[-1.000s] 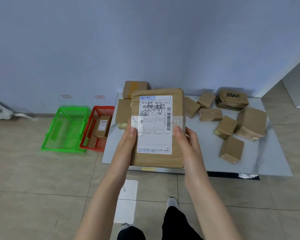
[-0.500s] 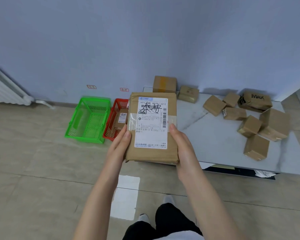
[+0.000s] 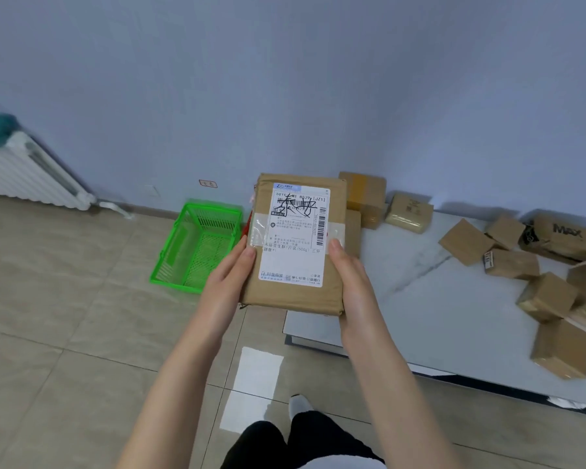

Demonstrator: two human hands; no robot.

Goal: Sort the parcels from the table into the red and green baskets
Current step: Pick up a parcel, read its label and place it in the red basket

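The table (image 3: pixel 420 292) is the biggest thing I have in view. It spreads out to the right of both hands, its near corner just under the right wrist, with loose parcels (image 3: pixel 548 296) scattered well off to the right and a few more stacked beyond the right thumb. A white radiator (image 3: pixel 24 174) sits far out to the left against the wall. The green basket (image 3: pixel 197 248) stands on the floor ahead and to the left of the left hand, and it looks empty from here. The flat brown parcel (image 3: pixel 295 245) is up in the air between the hands, off the table, label side facing me. Its long axis points straight away from me toward the wall. The left hand (image 3: pixel 229 286) grips its left long edge and the right hand (image 3: pixel 351 282) grips its right one, thumbs on top and fingers curled out of sight beneath. Of the red basket (image 3: pixel 248 222) I get only a sliver, just past the left thumb at the parcel's left edge. The rest is hidden behind the parcel. Both baskets lie on the left-hand side, so I judge the drop will go forward and left, led by that hand. I can't tell from the label (image 3: pixel 295 238) which basket it belongs in.
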